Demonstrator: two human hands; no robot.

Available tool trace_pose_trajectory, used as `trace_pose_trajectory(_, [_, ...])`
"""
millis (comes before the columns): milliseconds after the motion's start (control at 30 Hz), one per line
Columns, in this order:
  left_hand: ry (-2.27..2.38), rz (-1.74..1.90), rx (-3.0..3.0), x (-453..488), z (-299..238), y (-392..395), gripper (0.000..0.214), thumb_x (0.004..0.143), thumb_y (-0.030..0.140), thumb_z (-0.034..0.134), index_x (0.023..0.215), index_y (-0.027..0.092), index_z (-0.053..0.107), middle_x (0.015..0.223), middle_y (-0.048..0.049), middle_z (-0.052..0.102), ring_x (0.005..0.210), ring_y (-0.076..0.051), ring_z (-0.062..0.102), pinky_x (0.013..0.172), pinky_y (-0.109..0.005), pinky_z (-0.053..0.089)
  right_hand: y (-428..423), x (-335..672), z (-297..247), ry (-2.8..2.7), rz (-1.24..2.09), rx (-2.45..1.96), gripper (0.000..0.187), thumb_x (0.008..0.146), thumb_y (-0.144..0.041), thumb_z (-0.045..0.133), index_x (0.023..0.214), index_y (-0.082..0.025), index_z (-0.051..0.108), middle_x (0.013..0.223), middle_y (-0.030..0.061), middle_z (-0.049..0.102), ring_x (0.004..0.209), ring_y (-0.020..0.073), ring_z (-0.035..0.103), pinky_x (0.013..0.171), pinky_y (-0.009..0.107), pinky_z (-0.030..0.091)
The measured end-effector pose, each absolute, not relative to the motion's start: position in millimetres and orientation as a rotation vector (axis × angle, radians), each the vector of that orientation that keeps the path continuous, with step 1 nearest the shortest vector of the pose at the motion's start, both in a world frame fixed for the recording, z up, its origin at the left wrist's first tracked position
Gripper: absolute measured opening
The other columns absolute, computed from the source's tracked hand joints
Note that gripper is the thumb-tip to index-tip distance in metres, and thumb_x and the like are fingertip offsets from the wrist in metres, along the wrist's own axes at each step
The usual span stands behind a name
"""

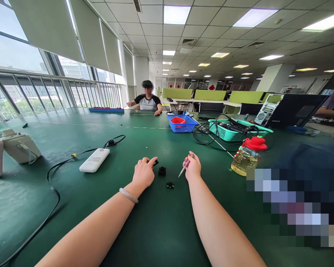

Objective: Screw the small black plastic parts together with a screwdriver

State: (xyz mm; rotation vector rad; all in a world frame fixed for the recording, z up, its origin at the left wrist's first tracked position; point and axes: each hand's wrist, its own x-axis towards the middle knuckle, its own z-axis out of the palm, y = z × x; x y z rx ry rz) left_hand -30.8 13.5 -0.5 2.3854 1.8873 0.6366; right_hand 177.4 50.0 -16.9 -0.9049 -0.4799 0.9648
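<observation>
My left hand [143, 172] rests on the green table [161, 230] with its fingers pinched on a small black part [155, 162]. My right hand [193, 167] is closed around a thin screwdriver [184, 168] with a clear pink handle, its tip pointing down and to the left. Between the hands lie two more small black parts, one cube-like [162, 171] and one lower with two holes [170, 185]. A pale bracelet [128, 195] sits on my left wrist.
A white power bank [94, 160] with a black cable lies left of my hands. A red-capped jar of yellow liquid [246, 158] stands on the right. Blue basket [182, 123] and teal basket [233, 130] sit farther back. A person [147, 100] sits at the far edge.
</observation>
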Motion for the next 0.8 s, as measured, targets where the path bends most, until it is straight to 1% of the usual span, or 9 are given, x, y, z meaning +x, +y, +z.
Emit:
trace_pose_trajectory(133, [1.899, 0.422, 2.459, -37.6, -2.8, 15.1, 0.050, 0.081, 0.012, 0.043, 0.124, 0.031, 0.061, 0.112, -0.0102, 0.059, 0.107, -0.028, 0.052, 0.096, -0.044, 0.040, 48.3, 176.0, -22.0, -0.545, 1.079, -0.909, 0.031, 0.065, -0.026, 0.070, 0.094, -0.022, 0.060, 0.052, -0.0069, 0.051, 0.041, 0.0085, 0.045, 0.041, 0.021, 0.036])
trace_pose_trajectory(200, [1.861, 0.428, 2.466, -37.6, -3.9, 16.7, 0.043, 0.083, 0.014, 0.043, 0.117, 0.028, 0.065, 0.113, -0.0101, 0.060, 0.114, -0.028, 0.050, 0.106, -0.048, 0.031, 47.7, 174.4, -21.2, -0.557, 1.098, -0.911, 0.031, 0.064, -0.025, 0.071, 0.093, -0.022, 0.060, 0.052, -0.0068, 0.052, 0.042, 0.0088, 0.046, 0.041, 0.021, 0.035])
trace_pose_trajectory(267, [1.771, 0.477, 2.435, -35.7, -4.5, 18.4, 0.038, 0.088, 0.018, 0.039, 0.114, 0.024, 0.066, 0.122, -0.0100, 0.058, 0.122, -0.027, 0.047, 0.113, -0.049, 0.023, 47.3, 174.0, -20.1, -0.555, 1.105, -0.910, 0.031, 0.064, -0.025, 0.071, 0.093, -0.022, 0.059, 0.052, -0.0068, 0.052, 0.043, 0.0092, 0.047, 0.042, 0.021, 0.036])
trace_pose_trajectory(300, [1.714, 0.493, 2.421, -34.3, -4.6, 19.0, 0.037, 0.091, 0.022, 0.037, 0.114, 0.023, 0.064, 0.126, -0.0091, 0.057, 0.124, -0.026, 0.046, 0.114, -0.047, 0.023, 47.2, 174.1, -19.8, -0.553, 1.107, -0.909, 0.032, 0.064, -0.024, 0.070, 0.094, -0.022, 0.059, 0.053, -0.0068, 0.052, 0.044, 0.0092, 0.047, 0.042, 0.021, 0.036])
trace_pose_trajectory(400, [1.490, 0.501, 2.451, -29.8, -4.2, 18.6, 0.041, 0.096, 0.036, 0.031, 0.128, 0.024, 0.053, 0.132, -0.0055, 0.057, 0.125, -0.022, 0.046, 0.111, -0.039, 0.032, 47.6, 175.2, -20.1, -0.546, 1.112, -0.899, 0.033, 0.064, -0.024, 0.070, 0.095, -0.022, 0.059, 0.052, -0.0068, 0.053, 0.043, 0.0090, 0.047, 0.042, 0.021, 0.037])
trace_pose_trajectory(500, [1.280, 0.508, 2.546, -25.0, -2.9, 13.2, 0.045, 0.095, 0.042, 0.034, 0.136, 0.026, 0.045, 0.132, -0.0050, 0.057, 0.124, -0.022, 0.046, 0.108, -0.040, 0.034, 50.0, 177.2, -21.1, -0.534, 1.115, -0.886, 0.032, 0.065, -0.024, 0.069, 0.095, -0.022, 0.059, 0.053, -0.0067, 0.053, 0.043, 0.0091, 0.047, 0.041, 0.021, 0.037])
trace_pose_trajectory(600, [1.217, 0.486, 2.606, -19.0, 0.3, 2.4, 0.043, 0.090, 0.050, 0.045, 0.126, 0.027, 0.052, 0.131, -0.0060, 0.056, 0.121, -0.026, 0.047, 0.106, -0.046, 0.035, 53.9, 180.8, -22.3, -0.508, 1.113, -0.870, 0.029, 0.067, -0.026, 0.069, 0.094, -0.022, 0.058, 0.053, -0.0066, 0.053, 0.045, 0.0098, 0.049, 0.042, 0.021, 0.037])
trace_pose_trajectory(700, [1.197, 0.471, 2.628, -12.2, 4.2, -10.7, 0.049, 0.080, 0.060, 0.057, 0.114, 0.026, 0.055, 0.126, -0.0067, 0.058, 0.117, -0.029, 0.049, 0.102, -0.048, 0.036, 56.9, 185.1, -23.8, -0.498, 1.114, -0.852, 0.027, 0.068, -0.029, 0.069, 0.092, -0.023, 0.057, 0.054, -0.0064, 0.052, 0.047, 0.0104, 0.051, 0.043, 0.021, 0.037])
trace_pose_trajectory(800, [1.129, 0.446, 2.683, -6.2, 5.4, -21.2, 0.046, 0.078, 0.059, 0.061, 0.111, 0.028, 0.056, 0.123, -0.0059, 0.058, 0.114, -0.029, 0.050, 0.102, -0.049, 0.034, 57.1, 187.5, -25.2, -0.509, 1.119, -0.837, 0.028, 0.069, -0.031, 0.071, 0.091, -0.023, 0.057, 0.054, -0.0064, 0.051, 0.047, 0.0105, 0.051, 0.043, 0.022, 0.037])
